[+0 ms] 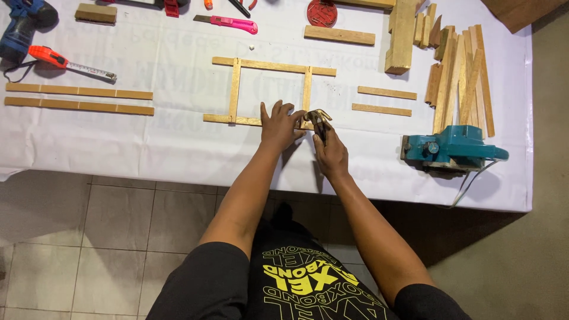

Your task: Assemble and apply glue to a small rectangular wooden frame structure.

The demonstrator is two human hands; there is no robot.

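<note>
A frame of thin wooden strips (269,66) lies on a white-covered table (178,148): two long strips crossed by two short ones. My left hand (278,124) presses flat on the near strip, by the right-hand joint. Beside it, my right hand (329,153) grips a small metal hammer (320,118) whose head rests at that joint.
A teal electric planer (450,148) sits at the right. Behind it lie a pile of wood offcuts (459,71) and a thick block (401,35). Two loose short strips (385,101) lie right of the frame, two long strips (77,99) at left. A tape measure (65,62), pink cutter (228,22) and blue drill (21,26) are at the back.
</note>
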